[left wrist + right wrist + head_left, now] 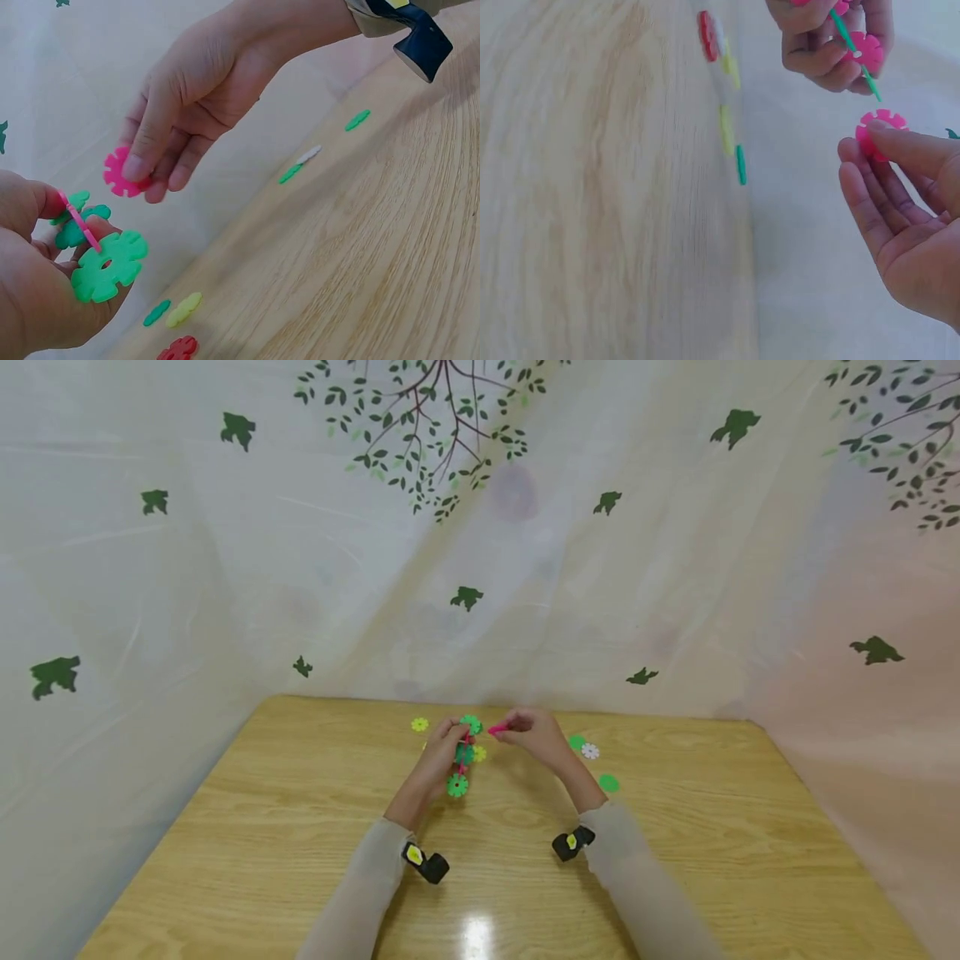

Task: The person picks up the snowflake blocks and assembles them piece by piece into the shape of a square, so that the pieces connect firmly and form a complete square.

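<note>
My left hand [438, 753] grips a chain of interlocked snowflake discs, green [111, 264] and pink [81, 220] ones set crosswise. In the head view the chain hangs down toward me, a green disc [457, 786] at its lower end. Between thumb and fingers my right hand [534, 737] pinches a single pink snowflake disc [122, 172]. That disc is held close to the upper end of the chain, with a gap between them. In the right wrist view, the pink disc [879, 129] sits just below a green disc's edge [870, 81].
Loose snowflake discs lie on the wooden table [300, 827]: yellow [419, 724] and red [178, 349] near the left hand, green [609, 783] and white [590, 751] right of the right hand. A pale printed cloth [375, 610] hangs behind the table's far edge.
</note>
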`<state>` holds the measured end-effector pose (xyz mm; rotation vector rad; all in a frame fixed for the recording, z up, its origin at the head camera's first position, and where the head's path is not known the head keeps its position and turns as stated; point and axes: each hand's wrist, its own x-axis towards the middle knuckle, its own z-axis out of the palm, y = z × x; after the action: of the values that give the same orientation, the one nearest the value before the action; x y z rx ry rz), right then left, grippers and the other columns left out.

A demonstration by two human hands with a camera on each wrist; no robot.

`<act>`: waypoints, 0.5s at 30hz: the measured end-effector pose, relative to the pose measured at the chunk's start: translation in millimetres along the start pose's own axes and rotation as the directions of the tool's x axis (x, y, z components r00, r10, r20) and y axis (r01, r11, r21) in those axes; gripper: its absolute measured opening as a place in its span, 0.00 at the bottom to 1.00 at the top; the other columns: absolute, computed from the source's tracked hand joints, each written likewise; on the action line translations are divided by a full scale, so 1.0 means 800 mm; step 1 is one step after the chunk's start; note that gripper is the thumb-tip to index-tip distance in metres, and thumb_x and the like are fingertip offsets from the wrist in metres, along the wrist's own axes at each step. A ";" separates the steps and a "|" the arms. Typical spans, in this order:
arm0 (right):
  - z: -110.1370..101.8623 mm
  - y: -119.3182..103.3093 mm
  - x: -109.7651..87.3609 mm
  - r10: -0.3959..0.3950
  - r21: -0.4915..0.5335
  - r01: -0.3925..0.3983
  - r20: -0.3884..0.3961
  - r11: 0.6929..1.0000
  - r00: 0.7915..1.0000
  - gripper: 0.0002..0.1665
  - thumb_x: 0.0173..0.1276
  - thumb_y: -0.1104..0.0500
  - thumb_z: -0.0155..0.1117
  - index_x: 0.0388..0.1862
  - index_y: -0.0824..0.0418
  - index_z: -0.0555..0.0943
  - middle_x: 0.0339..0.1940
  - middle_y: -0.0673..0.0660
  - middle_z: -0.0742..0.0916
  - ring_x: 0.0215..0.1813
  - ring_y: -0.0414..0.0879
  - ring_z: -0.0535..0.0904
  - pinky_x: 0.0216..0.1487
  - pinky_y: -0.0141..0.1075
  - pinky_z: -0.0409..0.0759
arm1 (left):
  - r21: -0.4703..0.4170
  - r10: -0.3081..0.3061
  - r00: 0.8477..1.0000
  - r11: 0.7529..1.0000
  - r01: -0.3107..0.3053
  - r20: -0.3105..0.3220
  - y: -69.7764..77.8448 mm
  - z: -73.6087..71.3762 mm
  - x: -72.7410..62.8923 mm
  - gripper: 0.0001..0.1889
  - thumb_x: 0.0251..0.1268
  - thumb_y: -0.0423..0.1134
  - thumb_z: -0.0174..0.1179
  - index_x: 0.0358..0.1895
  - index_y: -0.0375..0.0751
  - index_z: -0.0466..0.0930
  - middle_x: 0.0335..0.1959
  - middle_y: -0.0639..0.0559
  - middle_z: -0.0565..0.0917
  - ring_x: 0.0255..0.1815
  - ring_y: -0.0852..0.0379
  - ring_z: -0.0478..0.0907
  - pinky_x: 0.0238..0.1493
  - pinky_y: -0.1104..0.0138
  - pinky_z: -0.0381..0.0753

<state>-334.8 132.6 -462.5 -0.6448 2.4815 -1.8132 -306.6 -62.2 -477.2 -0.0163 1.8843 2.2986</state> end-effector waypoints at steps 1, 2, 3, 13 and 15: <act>0.001 -0.001 -0.001 -0.001 0.023 0.002 -0.011 1.000 1.000 0.07 0.65 0.70 0.71 0.39 0.74 0.84 0.40 0.70 0.89 0.36 0.36 0.86 0.41 0.30 0.86 | -0.004 -0.001 1.000 1.000 0.001 -0.002 0.000 0.001 0.000 0.11 0.80 0.41 0.49 0.53 0.37 0.71 0.34 0.57 0.76 0.21 0.66 0.66 0.20 0.75 0.68; 0.002 -0.002 -0.002 -0.001 0.045 0.002 -0.022 0.999 1.000 0.07 0.65 0.70 0.72 0.39 0.74 0.85 0.40 0.70 0.89 0.36 0.36 0.86 0.41 0.30 0.86 | -0.003 0.001 1.000 1.000 -0.001 -0.002 0.000 0.001 0.000 0.10 0.81 0.41 0.49 0.52 0.38 0.71 0.34 0.57 0.76 0.20 0.66 0.66 0.20 0.75 0.68; 0.003 -0.003 -0.003 0.000 0.067 0.002 -0.031 0.998 1.000 0.07 0.65 0.70 0.72 0.39 0.74 0.85 0.41 0.70 0.89 0.37 0.36 0.87 0.42 0.30 0.87 | -0.007 0.002 1.000 1.000 -0.002 -0.002 0.000 0.002 0.000 0.09 0.80 0.42 0.49 0.50 0.39 0.72 0.34 0.56 0.77 0.20 0.66 0.66 0.20 0.75 0.68; 0.005 -0.008 -0.007 -0.064 0.140 0.074 -0.072 0.987 0.995 0.07 0.63 0.70 0.73 0.37 0.76 0.85 0.40 0.73 0.89 0.38 0.36 0.89 0.44 0.32 0.88 | -0.047 -0.002 1.000 0.999 0.003 0.023 -0.001 0.008 0.001 0.08 0.82 0.42 0.50 0.42 0.43 0.71 0.33 0.55 0.79 0.21 0.65 0.69 0.21 0.75 0.70; 0.004 -0.007 -0.008 -0.069 0.138 0.078 -0.069 0.987 0.995 0.09 0.63 0.68 0.74 0.37 0.76 0.86 0.40 0.73 0.89 0.38 0.37 0.89 0.44 0.32 0.88 | -0.043 0.006 1.000 0.999 -0.005 0.025 0.000 0.008 0.001 0.08 0.82 0.42 0.50 0.41 0.43 0.71 0.32 0.55 0.79 0.20 0.65 0.68 0.21 0.75 0.70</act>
<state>-326.5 130.0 -459.6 -0.6900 2.3689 -2.0441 -306.5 -55.5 -476.3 0.0122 1.8249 2.3312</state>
